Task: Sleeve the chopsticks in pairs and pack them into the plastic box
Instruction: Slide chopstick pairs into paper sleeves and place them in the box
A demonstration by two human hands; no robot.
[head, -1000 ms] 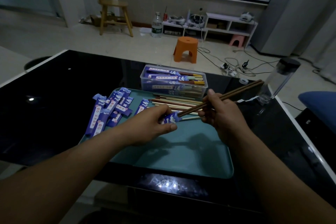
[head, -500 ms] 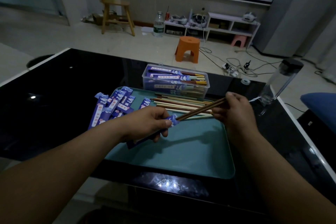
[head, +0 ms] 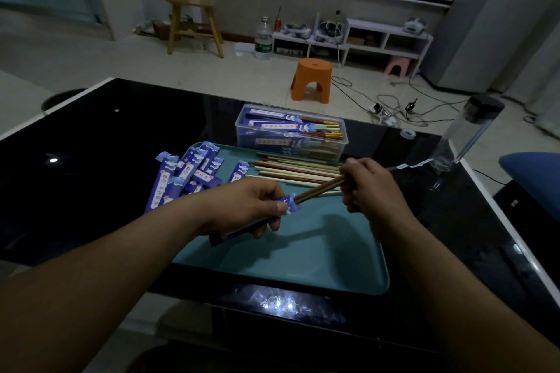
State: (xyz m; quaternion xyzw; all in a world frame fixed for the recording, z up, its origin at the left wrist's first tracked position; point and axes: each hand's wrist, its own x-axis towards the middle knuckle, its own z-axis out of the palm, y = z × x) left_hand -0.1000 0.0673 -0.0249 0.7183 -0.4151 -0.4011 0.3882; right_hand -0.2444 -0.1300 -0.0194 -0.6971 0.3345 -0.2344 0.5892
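My left hand (head: 251,209) grips a blue paper sleeve (head: 289,203) above the teal tray (head: 303,260). A pair of brown chopsticks (head: 321,188) sticks out of the sleeve's open end, and my right hand (head: 369,188) pinches their far part. Loose chopsticks (head: 291,169) lie in a row at the tray's back. Several empty blue sleeves (head: 188,172) are piled at the tray's left. The clear plastic box (head: 291,133) stands behind the tray and holds several sleeved pairs.
The tray sits on a glossy black table (head: 106,145) with a white edge. A clear bottle with a black cap (head: 466,133) stands at the right rear, and a tape roll (head: 407,133) lies near it. An orange stool (head: 312,79) stands on the floor beyond.
My right hand has pushed the brown chopsticks deeper into the sleeve, moving left and down towards my left hand. Less of the pair shows outside the sleeve than a second ago.
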